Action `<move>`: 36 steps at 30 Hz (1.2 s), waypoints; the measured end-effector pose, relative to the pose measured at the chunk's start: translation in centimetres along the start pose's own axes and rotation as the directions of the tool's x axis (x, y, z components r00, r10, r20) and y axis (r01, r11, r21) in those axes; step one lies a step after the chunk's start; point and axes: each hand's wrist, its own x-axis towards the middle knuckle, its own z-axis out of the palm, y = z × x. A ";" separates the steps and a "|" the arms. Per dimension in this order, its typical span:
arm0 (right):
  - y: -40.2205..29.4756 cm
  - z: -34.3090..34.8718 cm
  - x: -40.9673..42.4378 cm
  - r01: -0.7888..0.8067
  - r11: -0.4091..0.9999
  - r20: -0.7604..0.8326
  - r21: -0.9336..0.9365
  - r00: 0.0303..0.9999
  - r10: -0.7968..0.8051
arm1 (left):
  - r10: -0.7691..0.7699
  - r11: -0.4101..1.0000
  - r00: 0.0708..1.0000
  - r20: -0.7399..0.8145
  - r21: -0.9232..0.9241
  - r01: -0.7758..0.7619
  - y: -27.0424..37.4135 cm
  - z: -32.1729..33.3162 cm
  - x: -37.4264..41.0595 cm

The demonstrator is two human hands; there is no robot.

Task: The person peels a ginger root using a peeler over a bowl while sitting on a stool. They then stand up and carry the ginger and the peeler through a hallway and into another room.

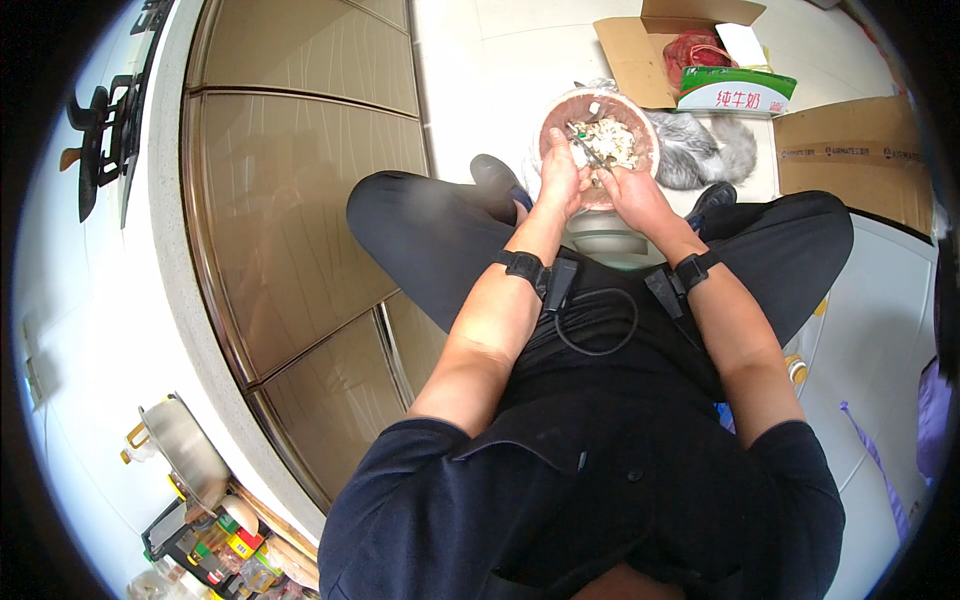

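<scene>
A round pinkish bin with a plastic liner stands on the floor between my feet, with many pale chopped or peeled scraps inside. Over its near side my left hand has its fingers curled round something mostly hidden, perhaps a pale piece of food. Close beside it, my right hand grips a thin dark metal tool, perhaps a knife or scissors, which slants up to the left across the bin. The fingers hide its handle. Both hands are close together, nearly touching.
A grey fluffy cat lies against the bin's right side. Behind it stands an open carton with a red mesh bag. A cardboard box is at right, brown cabinet doors at left. Between my legs shows a pale green-grey object.
</scene>
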 end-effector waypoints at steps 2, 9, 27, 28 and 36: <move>2.2 1.7 0.1 0.117 0.987 -0.120 0.114 0.987 -0.103 | -0.015 1.000 0.999 -0.043 0.024 0.016 0.1 0.9 0.1; 0.1 1.8 -0.5 -0.032 0.863 0.079 0.504 0.997 -0.009 | -0.021 0.993 0.992 -0.128 -0.122 0.005 0.6 1.4 -0.3; 0.2 -0.8 -0.3 -0.078 0.996 -0.043 -0.031 0.996 0.077 | 0.032 0.994 0.999 -0.020 -0.105 -0.034 0.1 -0.1 1.0; -0.3 -1.2 -0.4 -0.083 0.994 -0.044 -0.066 0.996 0.080 | 0.023 0.994 0.999 -0.030 -0.106 -0.026 0.2 0.1 0.9; -1.3 -3.9 -0.4 0.127 0.882 -0.212 -0.455 0.946 -0.245 | 0.064 0.997 0.995 -0.074 -0.041 -0.067 0.6 0.0 1.0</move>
